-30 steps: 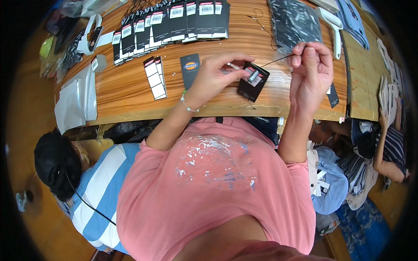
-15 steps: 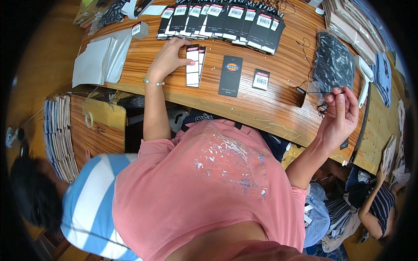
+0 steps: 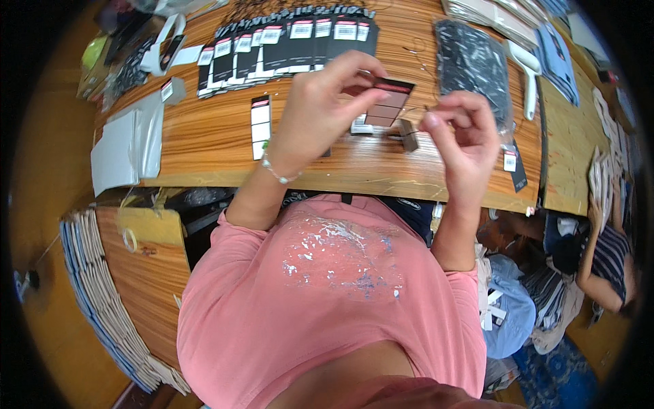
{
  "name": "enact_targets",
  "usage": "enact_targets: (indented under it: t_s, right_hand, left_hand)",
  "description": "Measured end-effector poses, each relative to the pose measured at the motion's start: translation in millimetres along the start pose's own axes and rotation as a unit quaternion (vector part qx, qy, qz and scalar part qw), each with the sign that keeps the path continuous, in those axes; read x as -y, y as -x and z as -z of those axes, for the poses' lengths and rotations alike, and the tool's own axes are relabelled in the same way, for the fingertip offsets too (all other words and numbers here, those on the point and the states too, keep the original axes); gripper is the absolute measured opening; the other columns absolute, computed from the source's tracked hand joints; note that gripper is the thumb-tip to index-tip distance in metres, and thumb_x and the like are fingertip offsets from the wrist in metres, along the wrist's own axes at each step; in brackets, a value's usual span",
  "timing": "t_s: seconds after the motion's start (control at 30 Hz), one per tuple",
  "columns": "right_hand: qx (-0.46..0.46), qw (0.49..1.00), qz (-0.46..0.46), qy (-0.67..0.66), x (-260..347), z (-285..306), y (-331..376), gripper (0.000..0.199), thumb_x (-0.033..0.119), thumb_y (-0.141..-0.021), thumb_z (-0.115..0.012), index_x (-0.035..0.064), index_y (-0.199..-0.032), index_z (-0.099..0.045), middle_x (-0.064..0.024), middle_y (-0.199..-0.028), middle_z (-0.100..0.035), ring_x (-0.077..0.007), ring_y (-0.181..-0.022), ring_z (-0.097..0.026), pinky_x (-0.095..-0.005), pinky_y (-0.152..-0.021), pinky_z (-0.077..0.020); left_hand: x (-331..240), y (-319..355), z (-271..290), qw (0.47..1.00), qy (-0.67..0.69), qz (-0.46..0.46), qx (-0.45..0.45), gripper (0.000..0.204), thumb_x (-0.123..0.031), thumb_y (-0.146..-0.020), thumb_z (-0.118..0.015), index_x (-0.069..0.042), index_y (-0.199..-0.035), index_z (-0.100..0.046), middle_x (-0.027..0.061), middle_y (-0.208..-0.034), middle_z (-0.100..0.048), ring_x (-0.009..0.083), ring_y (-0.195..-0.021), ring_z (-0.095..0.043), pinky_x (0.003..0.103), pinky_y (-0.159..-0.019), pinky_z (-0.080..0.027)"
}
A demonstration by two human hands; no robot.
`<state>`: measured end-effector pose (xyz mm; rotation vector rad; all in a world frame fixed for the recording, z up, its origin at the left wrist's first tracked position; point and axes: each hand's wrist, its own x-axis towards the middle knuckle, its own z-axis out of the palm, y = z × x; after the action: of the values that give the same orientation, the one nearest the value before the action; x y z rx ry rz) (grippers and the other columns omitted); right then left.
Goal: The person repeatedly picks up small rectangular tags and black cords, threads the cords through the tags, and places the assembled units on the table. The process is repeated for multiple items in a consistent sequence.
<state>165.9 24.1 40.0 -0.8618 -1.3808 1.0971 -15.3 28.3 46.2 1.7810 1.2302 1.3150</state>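
Dark, reddish hang tag [image 3: 385, 101] sits pinched in your left hand [image 3: 320, 109] above the wooden bench [image 3: 204, 136]; your right hand [image 3: 463, 140] pinches a thin string [image 3: 415, 109] beside it.

Wooden table [image 3: 204, 140]: row of black tags [image 3: 286, 44] at 12 o'clock, white bags [image 3: 126, 146] at 9, dark packet [image 3: 473, 68] at 2.
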Motion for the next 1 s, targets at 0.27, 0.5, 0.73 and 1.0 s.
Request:
enact_targets:
  t_s: [0.27,0.5,0.73,1.0]
  right_hand:
    - [-0.062,0.997,0.022,0.042,-0.5,3.6,6.7,0.022,-0.003,-0.075,-0.062,0.0006,-0.091,-0.048,-0.0027,-0.078,-0.057,-0.0061,-0.072,-0.055,-0.0178,-0.06,-0.0379]
    - [-0.019,1.0,0.005,0.019,-1.9,3.2,5.9,0.024,-0.004,-0.076,-0.06,0.0008,-0.094,-0.044,-0.0026,-0.076,-0.057,-0.0062,-0.069,-0.054,-0.018,-0.061,-0.0381]
    - [0.01,0.999,-0.021,0.029,0.8,6.1,4.2,0.025,-0.006,-0.075,-0.058,-0.0002,-0.094,-0.043,-0.0036,-0.076,-0.054,-0.0069,-0.069,-0.055,-0.0185,-0.063,-0.0402]
    - [0.001,0.998,-0.045,-0.035,-1.8,4.6,3.7,0.027,-0.005,-0.077,-0.058,-0.0009,-0.099,-0.044,-0.0065,-0.076,-0.06,-0.0086,-0.071,-0.057,-0.0188,-0.066,-0.0432]
  left_hand:
    - [-9.3,2.4,-32.0,0.993,-0.006,-0.113,0.015,0.017,-0.002,-0.071,-0.067,-0.002,-0.087,-0.063,0.0037,-0.079,-0.063,0.0106,-0.069,-0.059,0.021,-0.06,-0.047]
    - [-11.1,4.7,-24.9,0.996,-0.01,-0.089,0.022,0.013,-0.004,-0.073,-0.065,-0.004,-0.086,-0.066,0.0037,-0.082,-0.065,0.0104,-0.069,-0.058,0.021,-0.057,-0.045]
    - [-3.7,1.6,-20.2,0.987,-0.056,-0.138,0.058,0.014,-0.004,-0.071,-0.065,-0.002,-0.085,-0.065,0.0067,-0.081,-0.065,0.016,-0.071,-0.06,0.025,-0.06,-0.047]
    - [-5.6,-3.0,-14.6,0.973,-0.12,-0.179,0.082,0.012,-0.004,-0.071,-0.065,-0.002,-0.083,-0.065,0.0065,-0.081,-0.065,0.0185,-0.071,-0.061,0.027,-0.062,-0.047]
